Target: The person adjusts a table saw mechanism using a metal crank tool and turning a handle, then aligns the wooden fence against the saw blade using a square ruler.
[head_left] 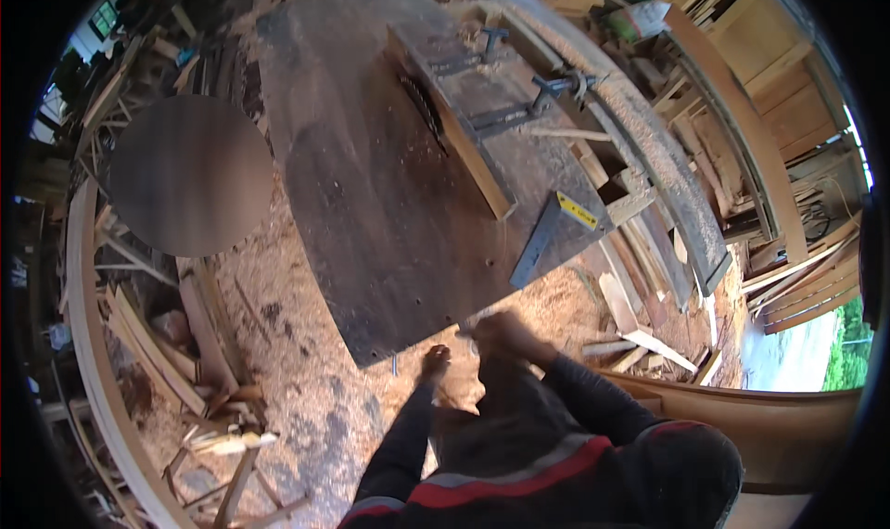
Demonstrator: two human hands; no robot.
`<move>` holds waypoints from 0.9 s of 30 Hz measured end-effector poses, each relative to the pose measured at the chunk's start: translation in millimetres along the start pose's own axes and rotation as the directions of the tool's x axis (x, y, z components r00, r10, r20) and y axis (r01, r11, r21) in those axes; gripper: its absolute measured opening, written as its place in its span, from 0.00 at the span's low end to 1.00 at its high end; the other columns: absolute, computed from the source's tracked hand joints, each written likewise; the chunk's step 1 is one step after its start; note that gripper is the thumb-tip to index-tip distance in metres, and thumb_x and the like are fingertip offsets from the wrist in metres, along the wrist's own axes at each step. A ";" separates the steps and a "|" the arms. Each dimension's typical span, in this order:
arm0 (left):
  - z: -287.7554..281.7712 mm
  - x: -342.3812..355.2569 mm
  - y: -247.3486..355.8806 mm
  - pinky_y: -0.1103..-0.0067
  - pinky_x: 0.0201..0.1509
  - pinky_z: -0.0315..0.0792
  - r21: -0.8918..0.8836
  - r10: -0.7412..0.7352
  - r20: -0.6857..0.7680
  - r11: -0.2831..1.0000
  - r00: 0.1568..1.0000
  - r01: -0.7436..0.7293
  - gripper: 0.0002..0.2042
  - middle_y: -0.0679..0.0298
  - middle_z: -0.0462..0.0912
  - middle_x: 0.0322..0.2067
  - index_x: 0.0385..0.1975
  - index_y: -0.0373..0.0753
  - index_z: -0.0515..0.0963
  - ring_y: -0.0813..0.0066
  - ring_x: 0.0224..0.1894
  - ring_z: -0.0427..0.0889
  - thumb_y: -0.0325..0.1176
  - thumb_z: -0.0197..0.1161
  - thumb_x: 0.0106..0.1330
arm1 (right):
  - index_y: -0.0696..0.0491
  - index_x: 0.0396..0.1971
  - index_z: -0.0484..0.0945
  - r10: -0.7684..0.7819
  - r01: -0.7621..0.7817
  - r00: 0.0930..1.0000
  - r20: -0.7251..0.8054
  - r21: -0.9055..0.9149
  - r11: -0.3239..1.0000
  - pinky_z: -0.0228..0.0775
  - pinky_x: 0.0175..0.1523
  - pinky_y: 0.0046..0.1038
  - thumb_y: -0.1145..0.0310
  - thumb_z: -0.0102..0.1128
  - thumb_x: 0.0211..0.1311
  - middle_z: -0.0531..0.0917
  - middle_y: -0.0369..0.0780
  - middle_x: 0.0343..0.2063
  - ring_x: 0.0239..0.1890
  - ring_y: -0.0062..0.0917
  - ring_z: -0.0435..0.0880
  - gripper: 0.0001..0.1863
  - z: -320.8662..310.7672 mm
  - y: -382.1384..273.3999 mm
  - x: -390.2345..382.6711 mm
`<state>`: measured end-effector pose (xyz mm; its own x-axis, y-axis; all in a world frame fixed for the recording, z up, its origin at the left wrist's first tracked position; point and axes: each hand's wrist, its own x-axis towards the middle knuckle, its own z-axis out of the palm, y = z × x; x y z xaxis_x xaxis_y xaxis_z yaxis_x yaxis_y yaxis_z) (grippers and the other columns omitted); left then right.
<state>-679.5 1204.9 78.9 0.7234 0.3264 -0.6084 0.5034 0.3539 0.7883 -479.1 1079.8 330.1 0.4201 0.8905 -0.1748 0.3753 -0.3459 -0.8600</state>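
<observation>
My left hand (436, 360) hangs just below the front edge of the dark saw table (334, 251), fingers curled; what they hold, if anything, is too small to tell. My right hand (501, 336) is at that edge, fingers closed around something small and pale, partly hidden. On the table a circular blade (422, 107) stands beside a wooden fence (477, 177), held by two metal bar clamps (545, 95). A square (540, 240) with a grey blade and yellow stock lies near the table's right corner.
Long boards (695, 186) with shavings line the right side, beside timber stacks. Offcuts and planks (148, 344) lie at the left among sawdust on the floor (297, 418). A curved wooden piece (769, 427) is at lower right. A round blurred patch masks part of the left.
</observation>
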 end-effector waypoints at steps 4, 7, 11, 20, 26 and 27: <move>-88.4 -76.6 48.0 0.66 0.62 0.67 0.809 -0.159 0.430 0.506 0.889 -0.301 0.22 0.50 0.80 0.49 0.50 0.38 0.78 0.53 0.55 0.77 0.50 0.50 0.72 | 0.56 0.46 0.75 -0.112 -0.465 0.625 -0.772 -0.484 0.742 0.68 0.51 0.46 0.66 0.61 0.55 0.77 0.56 0.44 0.48 0.53 0.76 0.19 -135.1 63.7 13.0; -97.2 -114.4 92.1 0.66 0.60 0.70 0.801 -0.301 0.234 0.599 0.925 -0.008 0.24 0.51 0.81 0.51 0.51 0.41 0.77 0.53 0.56 0.77 0.55 0.53 0.69 | 0.54 0.61 0.63 0.078 -0.553 0.809 -0.583 -0.708 0.439 0.65 0.58 0.47 0.67 0.67 0.48 0.73 0.56 0.51 0.55 0.55 0.71 0.37 -229.7 102.0 17.5; -18.6 -120.4 262.3 0.66 0.55 0.73 0.667 -0.062 0.082 0.745 0.995 -0.009 0.26 0.49 0.82 0.48 0.51 0.38 0.76 0.54 0.53 0.80 0.56 0.52 0.69 | 0.51 0.62 0.62 0.327 -0.381 0.924 -0.197 -0.539 0.751 0.67 0.59 0.46 0.72 0.69 0.45 0.73 0.55 0.54 0.59 0.52 0.70 0.40 -280.5 113.0 16.9; 113.0 -42.3 280.8 0.69 0.49 0.74 0.478 -0.004 0.160 0.875 0.987 -0.074 0.21 0.49 0.83 0.41 0.47 0.33 0.77 0.60 0.44 0.83 0.47 0.56 0.69 | 0.61 0.39 0.76 0.653 -0.668 0.744 0.143 0.128 0.733 0.72 0.31 0.31 0.66 0.61 0.54 0.82 0.43 0.27 0.27 0.31 0.82 0.16 -225.8 86.8 -41.7; 120.4 1.8 318.4 0.75 0.51 0.73 -0.306 0.007 0.020 0.952 1.000 -0.001 0.20 0.62 0.80 0.40 0.50 0.31 0.73 0.71 0.47 0.80 0.42 0.58 0.70 | 0.50 0.32 0.72 0.379 -0.271 0.925 0.031 0.753 0.599 0.68 0.20 0.27 0.57 0.49 0.64 0.77 0.37 0.19 0.17 0.23 0.76 0.12 -174.9 62.9 -33.2; 118.1 10.0 330.5 0.75 0.51 0.73 -0.301 0.010 0.016 0.954 1.000 -0.005 0.20 0.62 0.80 0.40 0.50 0.31 0.73 0.71 0.47 0.80 0.42 0.58 0.70 | 0.51 0.36 0.72 0.298 -0.151 0.950 -0.091 0.702 0.696 0.71 0.23 0.27 0.57 0.49 0.65 0.77 0.37 0.20 0.19 0.22 0.77 0.12 -159.5 48.9 -22.7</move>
<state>-450.1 1221.7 344.2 0.7363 0.3157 -0.5986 0.3340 0.5998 0.7271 -338.4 995.6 368.5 0.5866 0.7159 -0.3787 -0.3821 -0.1675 -0.9088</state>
